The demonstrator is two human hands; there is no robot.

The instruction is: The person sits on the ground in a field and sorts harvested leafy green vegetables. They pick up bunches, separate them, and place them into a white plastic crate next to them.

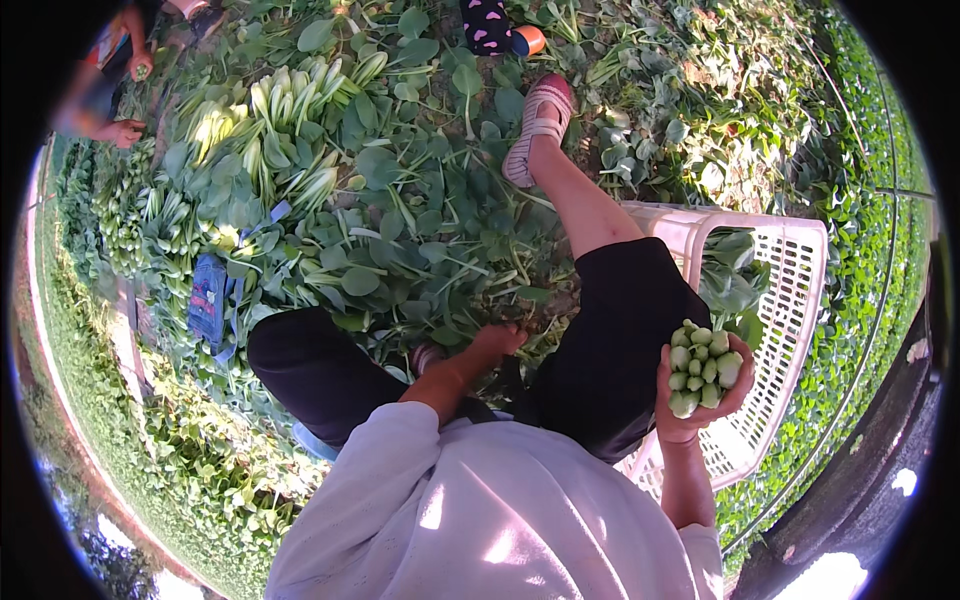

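Note:
My right hand [736,388] is wrapped around a bunch of leafy greens [703,367], cut stem ends facing up at me. The bunch is held beside my right knee, over the near side of a pale perforated plastic basket [787,300]. More green leaves [724,262] show inside that basket. Between my legs, my left hand [501,340] is low over the ground with curled fingers. Loose leaves and stems surround it, and whether anything is inside the fingers is hidden.
Loose greens [420,247] cover the ground ahead. Bundled greens [300,97] with pale stems lie front left, near a blue denim item [207,296]. At the upper left, another person's hands [124,133] are among the plants. A patterned dark sleeve or legging [485,26] shows at the top.

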